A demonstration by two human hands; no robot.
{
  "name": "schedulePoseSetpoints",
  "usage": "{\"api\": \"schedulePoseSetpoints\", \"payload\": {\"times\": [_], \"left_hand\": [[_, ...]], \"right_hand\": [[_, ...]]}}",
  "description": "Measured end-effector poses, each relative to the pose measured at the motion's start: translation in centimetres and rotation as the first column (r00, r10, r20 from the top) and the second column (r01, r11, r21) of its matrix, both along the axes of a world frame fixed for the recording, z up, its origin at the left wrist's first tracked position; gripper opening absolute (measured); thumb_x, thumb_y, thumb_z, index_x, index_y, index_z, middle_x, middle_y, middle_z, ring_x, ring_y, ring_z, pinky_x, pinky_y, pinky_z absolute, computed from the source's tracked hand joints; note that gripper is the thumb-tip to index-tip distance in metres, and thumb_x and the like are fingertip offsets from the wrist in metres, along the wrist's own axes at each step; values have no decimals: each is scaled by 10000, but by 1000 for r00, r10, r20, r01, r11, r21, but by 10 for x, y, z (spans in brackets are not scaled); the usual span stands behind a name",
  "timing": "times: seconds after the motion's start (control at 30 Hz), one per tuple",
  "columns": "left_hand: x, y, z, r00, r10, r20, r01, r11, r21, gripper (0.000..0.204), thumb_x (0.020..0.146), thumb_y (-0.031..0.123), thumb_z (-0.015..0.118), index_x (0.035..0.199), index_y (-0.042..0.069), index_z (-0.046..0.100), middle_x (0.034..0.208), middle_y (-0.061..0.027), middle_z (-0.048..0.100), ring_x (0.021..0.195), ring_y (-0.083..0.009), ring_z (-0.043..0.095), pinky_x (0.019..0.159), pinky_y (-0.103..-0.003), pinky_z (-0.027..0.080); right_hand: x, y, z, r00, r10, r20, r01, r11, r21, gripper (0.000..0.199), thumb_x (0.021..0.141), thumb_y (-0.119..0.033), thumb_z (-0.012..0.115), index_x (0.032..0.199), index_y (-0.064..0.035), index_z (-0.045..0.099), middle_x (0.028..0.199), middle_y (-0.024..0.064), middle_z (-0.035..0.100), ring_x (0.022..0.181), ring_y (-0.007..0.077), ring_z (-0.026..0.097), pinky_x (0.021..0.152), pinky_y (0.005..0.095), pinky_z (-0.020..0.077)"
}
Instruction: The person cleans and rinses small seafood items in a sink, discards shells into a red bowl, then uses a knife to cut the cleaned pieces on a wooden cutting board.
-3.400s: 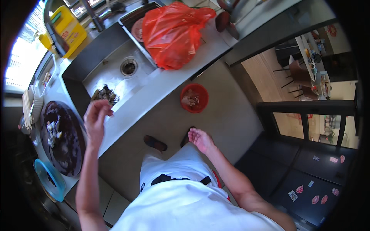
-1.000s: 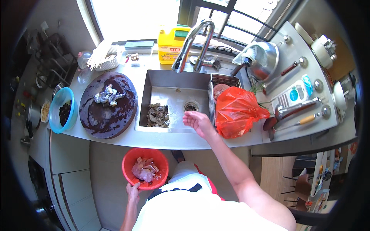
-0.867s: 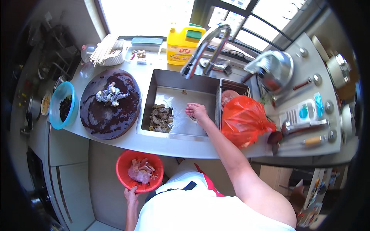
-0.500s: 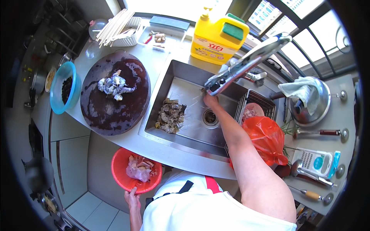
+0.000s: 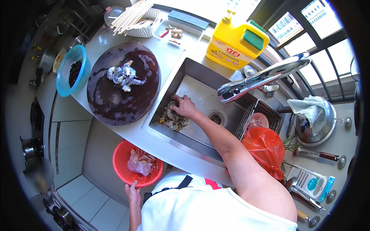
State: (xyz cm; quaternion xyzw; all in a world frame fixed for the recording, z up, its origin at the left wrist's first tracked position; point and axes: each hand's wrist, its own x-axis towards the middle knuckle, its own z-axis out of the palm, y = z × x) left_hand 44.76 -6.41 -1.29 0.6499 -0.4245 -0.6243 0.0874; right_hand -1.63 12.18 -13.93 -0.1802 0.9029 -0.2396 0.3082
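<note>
My left hand (image 5: 133, 191) grips the rim of a red plastic basin (image 5: 120, 169) below the counter's front edge. A crumpled translucent bag (image 5: 139, 163) and scraps lie in the basin. In the steel sink (image 5: 200, 92), my right hand (image 5: 185, 107) touches the upper right side of a heap of shrimp shells and heads (image 5: 171, 118), its fingers curved and apart. On the round dark chopping board (image 5: 115, 104), left of the sink, sits a small pile of peeled shrimp (image 5: 125, 76).
A chrome faucet (image 5: 266, 77) juts over the sink. Behind stands a yellow detergent jug (image 5: 231, 42) with a green sponge. A wire rack (image 5: 266, 111) and red plastic bag (image 5: 264, 150) are at the right, a blue bowl (image 5: 83, 73) at the left.
My right hand has moved left from under the faucet to the shell heap. The left hand still holds the basin. The whole view has shifted and turned slightly.
</note>
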Motion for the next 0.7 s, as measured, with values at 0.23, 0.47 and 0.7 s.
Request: {"api": "schedulePoseSetpoints", "payload": {"times": [0.23, 0.47, 0.7], "left_hand": [[1, 8, 4, 999, 30, -24, -31, 1000, -4, 386, 887, -3, 670, 1250, 48, 549, 1170, -128, 643, 996, -259, 686, 762, -401, 622], [8, 7, -6, 1000, 20, -11, -20, 1000, -20, 390, 879, 16, 687, 1243, 53, 552, 1163, -127, 649, 967, -248, 695, 738, -389, 626], [9, 6, -2, 999, 16, -45, -17, 1000, -23, 386, 877, 17, 687, 1238, 49, 554, 1162, -131, 650, 965, -251, 697, 749, -405, 634]], "right_hand": [[39, -13, -10, 996, -30, 84, 36, 996, -75, 857, 823, -557, 698, 1459, -45, 440, 1327, 303, 525, 1187, 494, 564, 1012, 555, 477], [55, -26, -12, 980, -34, 197, 59, 991, -124, 869, 812, -540, 707, 1445, -4, 446, 1284, 300, 604, 1215, 435, 585, 1056, 473, 461], [77, -37, -11, 915, -108, 389, 177, 973, -147, 914, 783, -605, 700, 1427, 10, 498, 1352, 269, 598, 1274, 389, 565, 1096, 411, 429]]}}
